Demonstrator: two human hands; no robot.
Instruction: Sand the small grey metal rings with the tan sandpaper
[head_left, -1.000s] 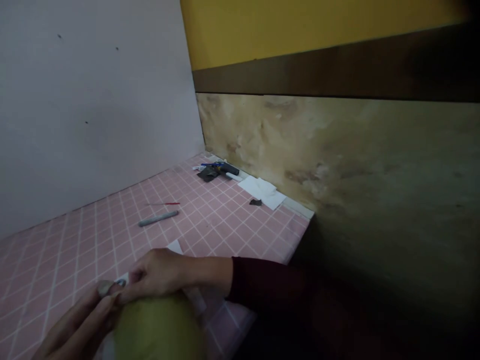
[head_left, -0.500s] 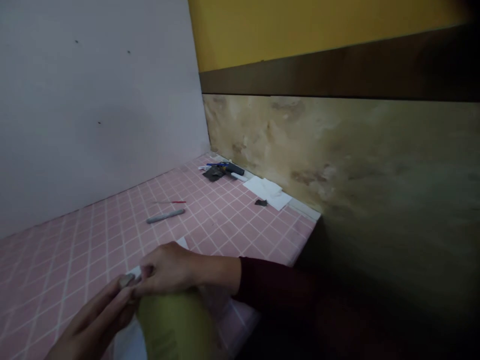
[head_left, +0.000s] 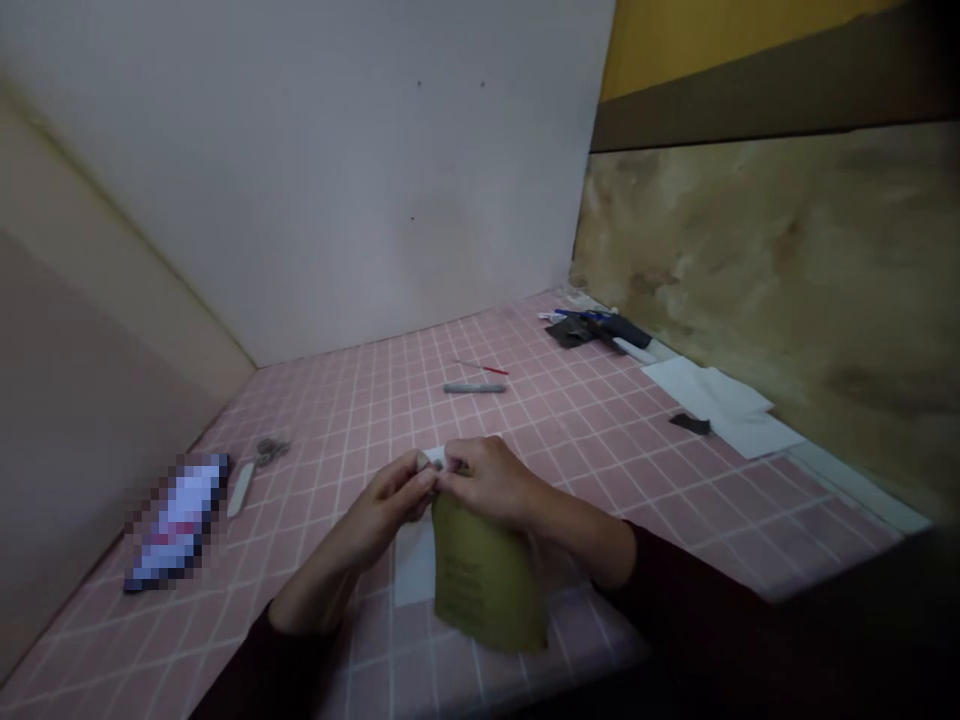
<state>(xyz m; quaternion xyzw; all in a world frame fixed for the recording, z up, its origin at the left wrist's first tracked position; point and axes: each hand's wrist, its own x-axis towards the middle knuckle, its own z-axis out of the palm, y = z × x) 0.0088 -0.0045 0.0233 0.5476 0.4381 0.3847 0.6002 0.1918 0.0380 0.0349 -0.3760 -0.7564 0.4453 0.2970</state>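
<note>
My left hand (head_left: 394,497) is closed, thumb and forefinger pinching a small grey piece (head_left: 438,465) whose kind is too small to make out. My right hand (head_left: 491,480) meets it at the fingertips, also closed. From under the right hand hangs an olive sheet (head_left: 487,580) with faint printed lines, like the back of sandpaper; its top corner lies at the touching fingers. Fingers hide how its edge is gripped. Beneath the hands, white paper (head_left: 414,570) rests on the pink tiled table (head_left: 352,420).
Beyond the hands lie a grey stick (head_left: 474,388) and a thin red-handled tool (head_left: 495,371). Left are a blurred-out packet (head_left: 180,520), a white strip (head_left: 241,490) and grey lumps (head_left: 270,452). Along the right wall are white sheets (head_left: 739,415), a dark scrap (head_left: 690,424) and dark tools (head_left: 600,328).
My view has swung left, bringing the packet, white strip and grey lumps into sight. Both hands stay together at the fingertips, and more of the olive sheet shows.
</note>
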